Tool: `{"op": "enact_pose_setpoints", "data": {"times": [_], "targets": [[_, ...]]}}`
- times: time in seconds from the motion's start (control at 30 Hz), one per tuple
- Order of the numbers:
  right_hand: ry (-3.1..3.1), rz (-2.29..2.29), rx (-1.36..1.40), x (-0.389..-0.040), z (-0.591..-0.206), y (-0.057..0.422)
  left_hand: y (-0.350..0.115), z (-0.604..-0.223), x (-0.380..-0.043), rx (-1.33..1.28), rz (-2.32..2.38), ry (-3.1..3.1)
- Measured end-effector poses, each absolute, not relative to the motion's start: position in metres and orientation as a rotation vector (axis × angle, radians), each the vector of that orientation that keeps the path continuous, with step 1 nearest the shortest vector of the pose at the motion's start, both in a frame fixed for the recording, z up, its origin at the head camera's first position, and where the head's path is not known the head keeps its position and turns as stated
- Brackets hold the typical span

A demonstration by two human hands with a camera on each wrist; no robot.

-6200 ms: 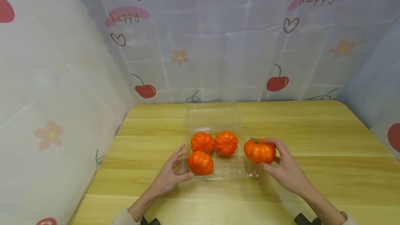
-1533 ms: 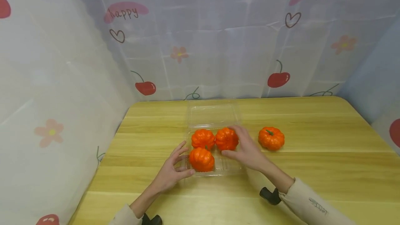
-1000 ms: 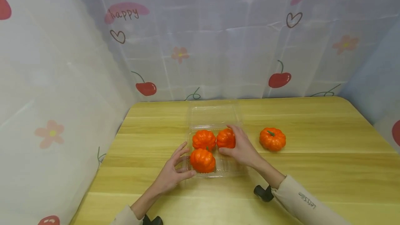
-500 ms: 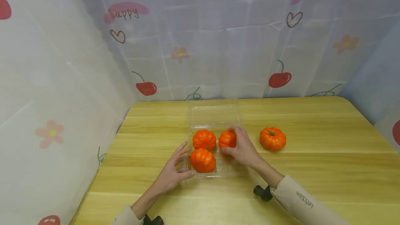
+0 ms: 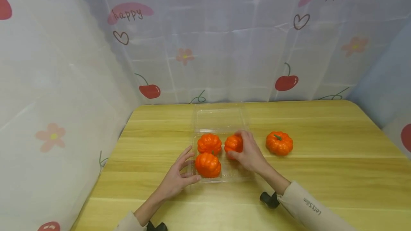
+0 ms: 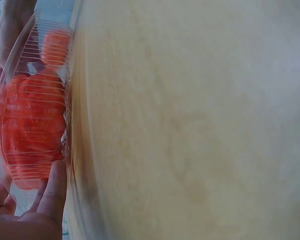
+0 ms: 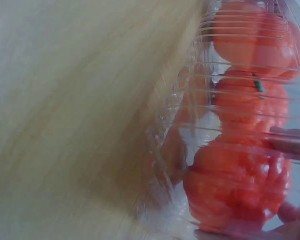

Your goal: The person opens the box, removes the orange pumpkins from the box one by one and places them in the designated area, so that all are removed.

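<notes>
In the head view my right hand [image 5: 248, 152] grips a small orange pumpkin [image 5: 232, 144] at the back right inside a clear hinged plastic box [image 5: 232, 172]. Part of that pumpkin is hidden behind the hand. Two more pumpkins lie in the box's left half, one at the back [image 5: 209, 143] and one in front [image 5: 208, 165]. My left hand [image 5: 176, 175] rests against the box's left side and front left corner, fingers spread. Through the ribbed wall in the left wrist view, pumpkins [image 6: 35, 115] show beside my left fingers [image 6: 55, 187].
Right of the box, another pumpkin [image 5: 279, 143] with a green stem stands on the wooden table [image 5: 337, 174]. The box's lid [image 5: 219, 118] lies folded back behind it. Patterned curtains [image 5: 231, 52] enclose the back and sides.
The pumpkin my right hand held earlier now stands right of the box. That hand has moved left to grip the back right pumpkin, which has shifted slightly rightward. My left hand stays put.
</notes>
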State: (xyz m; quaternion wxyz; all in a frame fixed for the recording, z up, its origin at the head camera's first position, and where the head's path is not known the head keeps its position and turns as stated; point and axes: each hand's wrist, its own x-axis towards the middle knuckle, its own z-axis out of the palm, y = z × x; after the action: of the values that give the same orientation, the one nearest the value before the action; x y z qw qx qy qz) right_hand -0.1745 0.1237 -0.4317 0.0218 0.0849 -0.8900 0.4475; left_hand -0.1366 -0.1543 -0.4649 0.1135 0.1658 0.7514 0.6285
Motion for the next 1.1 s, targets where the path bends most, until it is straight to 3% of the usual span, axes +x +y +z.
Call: {"op": "enact_pose_setpoints", "data": {"times": [1.1], "targets": [[-2.578,1.71,0.266,-0.169,-0.4313,0.1258,-0.1512,-0.4637,-0.1331,0.49,1.839,2.239]]}}
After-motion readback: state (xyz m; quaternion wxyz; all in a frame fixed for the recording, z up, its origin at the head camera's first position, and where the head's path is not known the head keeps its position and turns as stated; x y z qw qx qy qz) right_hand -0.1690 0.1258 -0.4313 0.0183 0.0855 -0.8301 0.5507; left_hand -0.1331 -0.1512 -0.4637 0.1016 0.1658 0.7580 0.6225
